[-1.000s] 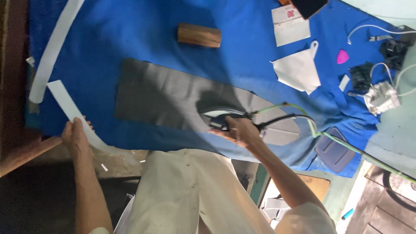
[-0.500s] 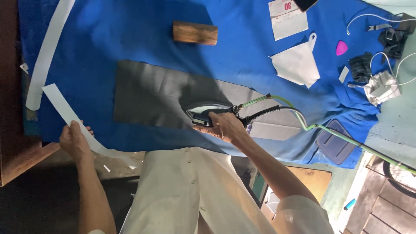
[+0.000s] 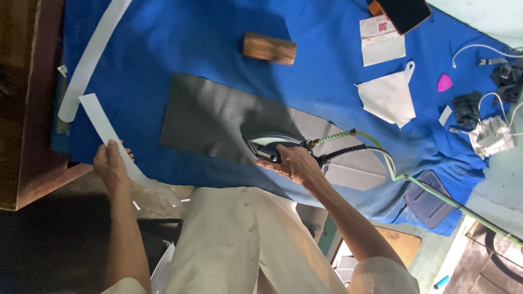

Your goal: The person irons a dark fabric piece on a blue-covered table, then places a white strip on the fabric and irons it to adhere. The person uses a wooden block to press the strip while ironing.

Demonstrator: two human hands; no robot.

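My right hand [image 3: 291, 163] grips the handle of a steam iron [image 3: 272, 146] that rests flat on a grey fabric piece [image 3: 212, 120], near the fabric's lower edge. The fabric lies spread on a blue cloth-covered table [image 3: 190, 49]. A green hose and a black cord [image 3: 376, 149] run from the iron toward the right. My left hand [image 3: 111, 163] pinches a long white strip [image 3: 101, 122] at the table's near left edge, clear of the grey fabric.
A wooden block [image 3: 269, 48] lies beyond the fabric. A second long white strip [image 3: 90, 57] runs along the left side. White paper pieces [image 3: 388, 95], a pink chalk [image 3: 444, 83], a phone [image 3: 406, 13] and tangled cables [image 3: 493, 133] sit at the right.
The iron has slid leftward along the grey fabric with my right hand on it. My left hand keeps hold of the white strip.
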